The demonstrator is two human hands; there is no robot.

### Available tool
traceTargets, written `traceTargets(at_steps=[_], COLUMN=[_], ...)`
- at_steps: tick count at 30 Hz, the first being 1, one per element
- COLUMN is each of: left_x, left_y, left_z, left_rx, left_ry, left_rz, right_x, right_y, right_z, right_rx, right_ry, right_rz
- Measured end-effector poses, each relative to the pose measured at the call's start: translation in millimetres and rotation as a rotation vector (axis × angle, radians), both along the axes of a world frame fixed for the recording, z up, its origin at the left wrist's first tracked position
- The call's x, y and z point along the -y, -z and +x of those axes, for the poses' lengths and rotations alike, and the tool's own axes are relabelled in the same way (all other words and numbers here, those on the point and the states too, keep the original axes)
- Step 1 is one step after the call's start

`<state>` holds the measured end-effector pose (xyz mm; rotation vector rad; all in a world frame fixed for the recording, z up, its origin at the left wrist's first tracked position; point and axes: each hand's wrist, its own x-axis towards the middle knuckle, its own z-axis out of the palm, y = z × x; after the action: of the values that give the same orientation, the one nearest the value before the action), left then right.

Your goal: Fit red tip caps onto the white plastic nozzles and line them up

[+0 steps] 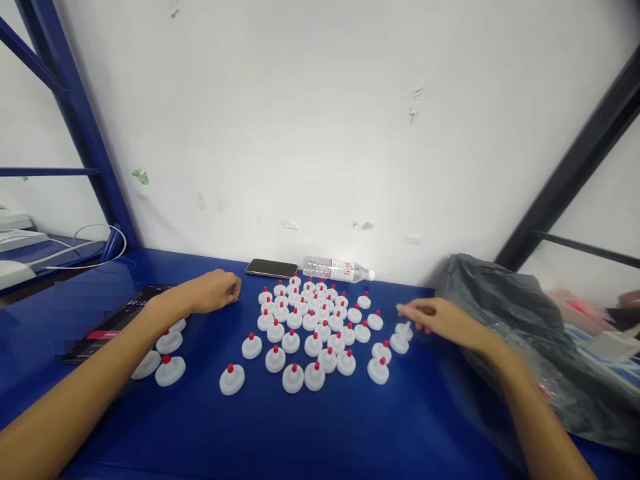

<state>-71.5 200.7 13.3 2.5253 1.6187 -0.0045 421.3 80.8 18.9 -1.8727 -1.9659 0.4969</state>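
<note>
Many round white caps (313,345) with red tips stand upright in a cluster on the blue table, with a few set apart toward the front. To the left of the cluster, my left hand (216,291) is held with curled fingers; whatever may be inside them is hidden. My right hand (433,319) hovers at the right side, thumb and forefinger pinched. A tiny pale spot shows at its fingertips, too small to name. Just below it are two white caps (399,344) with no red on top. More red-tipped caps (171,371) sit under my left forearm, partly covered by it.
Against the wall lie a dark phone (271,268) and a clear plastic bottle (339,269) on its side. A tablet-like screen (107,327) rests on the left. A dark grey plastic bag (470,287) with packets takes up the right, beside the rack's post (560,157).
</note>
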Motion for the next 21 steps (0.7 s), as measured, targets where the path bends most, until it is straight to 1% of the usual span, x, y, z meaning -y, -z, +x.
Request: traceTargets(at_steps=[2,3,8,10,11,14,16,18,21], left_x=[5.1,7.1,10.9,11.7,12.5,16.8,21.0,26.1,34.6], left_y=[-2.2,-2.9,-4.2,-5.9,-7.2,-13.3,-18.1,-22.7,-27.6], left_z=[4.6,6.7,9.0,7.6,7.1,8.2,11.7,17.3,27.8], left_rx=[0.004,0.007,0.035,0.057,0.072,0.127,0.165,0.198,0.240], left_ry=[0.006,0.011,0.028,0.038,0.046,0.069,0.083,0.099,0.133], left_rz=[0.006,0.010,0.026,0.040,0.054,0.127,0.182,0.231,0.283], right_x=[-0.3,-1.2,-7.7,-9.7,-10.8,-14.7,-17.3,-18.7,-16.9], right_y=[4.2,6.9,15.7,15.8,15.6,16.5,17.8,18.7,18.1], right_z=[5.5,6.8,10.1,13.5,15.5,18.6,14.0,1.8,-29.1], right_rx=[-0.123,-0.152,-0.114,-0.101,-0.106,-0.138,-0.105,-0.026,0.048], right_ry=[-0.054,-0.065,-0.096,-0.084,-0.053,0.111,0.156,0.099,-0.042], right_rz=[-0.129,-0.145,-0.051,0.046,0.112,0.302,0.390,0.493,0.671])
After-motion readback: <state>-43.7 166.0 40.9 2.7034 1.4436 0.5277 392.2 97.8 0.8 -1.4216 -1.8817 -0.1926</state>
